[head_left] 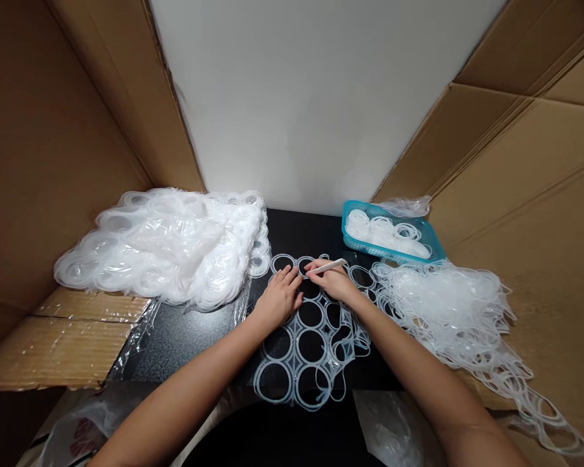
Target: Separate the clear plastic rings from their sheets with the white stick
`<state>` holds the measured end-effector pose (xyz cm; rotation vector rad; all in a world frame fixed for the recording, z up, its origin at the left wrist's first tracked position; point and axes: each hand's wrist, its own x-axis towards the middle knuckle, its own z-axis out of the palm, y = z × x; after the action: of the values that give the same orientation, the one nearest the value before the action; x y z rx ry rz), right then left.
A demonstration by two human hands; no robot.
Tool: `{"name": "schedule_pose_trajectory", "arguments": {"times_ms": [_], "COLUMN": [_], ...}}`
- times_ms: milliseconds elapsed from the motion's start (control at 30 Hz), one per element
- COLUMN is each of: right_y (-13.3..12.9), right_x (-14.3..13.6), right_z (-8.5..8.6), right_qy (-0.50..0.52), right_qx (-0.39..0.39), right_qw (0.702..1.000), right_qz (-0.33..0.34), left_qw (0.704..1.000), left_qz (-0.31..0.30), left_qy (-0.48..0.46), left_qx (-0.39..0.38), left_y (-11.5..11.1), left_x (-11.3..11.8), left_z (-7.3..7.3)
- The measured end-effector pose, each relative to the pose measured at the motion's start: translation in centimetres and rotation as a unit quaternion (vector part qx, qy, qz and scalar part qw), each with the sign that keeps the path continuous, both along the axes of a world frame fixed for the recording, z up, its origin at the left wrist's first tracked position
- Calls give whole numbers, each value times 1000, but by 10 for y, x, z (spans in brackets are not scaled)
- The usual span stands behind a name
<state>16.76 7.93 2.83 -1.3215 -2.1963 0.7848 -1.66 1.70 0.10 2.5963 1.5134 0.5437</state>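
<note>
A sheet of translucent joined rings (311, 347) lies on the black tabletop in front of me. My left hand (279, 298) rests flat on the sheet's upper left part, fingers stretched forward. My right hand (331, 280) is closed around a slim white pen-like tool (331, 265), held low and slanted, its end near a ring close to my left fingertips. What kind of tool it is I cannot make out. Along the sheet's right side, some cut strips and loops hang partly loose.
A big plastic-wrapped stack of white ring sheets (175, 246) lies at the left. At the back right stands a blue basket (394, 248) with loose rings inside. A heap of translucent ring scraps (442, 298) spreads below it. Cardboard walls (530, 181) flank both sides.
</note>
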Motion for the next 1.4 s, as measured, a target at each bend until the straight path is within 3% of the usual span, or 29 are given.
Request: {"name": "schedule_pose_trajectory", "arguments": {"times_ms": [533,700,800,900,967,1100,1200,1400], "right_y": [-13,-15,-8,5,13,16,11,3], "right_x": [-6,-4,8,26,37,45,42,38], "right_z": [-22,-18,-6,7,11,9,5,10], "right_qy": [-130,-113,-44,21,53,177,281,398], "right_qx": [176,183,165,140,110,-4,-92,-183], "right_qw": [970,975,985,978,974,970,943,885], "right_qz": [102,49,-41,-152,-191,-168,-155,-158], "left_qw": [1000,1000,1000,1000,1000,1000,1000,1000], "left_qz": [5,4,6,6,3,3,0,-5], "left_qy": [15,10,2,-4,-14,-23,-17,-8], "left_qx": [9,1,-2,-1,-1,-1,5,10], "left_y": [1,1,0,0,1,1,1,2], "left_x": [0,0,0,0,-1,-2,-3,-4], "left_z": [0,-1,-2,-3,-4,-4,-2,2]}}
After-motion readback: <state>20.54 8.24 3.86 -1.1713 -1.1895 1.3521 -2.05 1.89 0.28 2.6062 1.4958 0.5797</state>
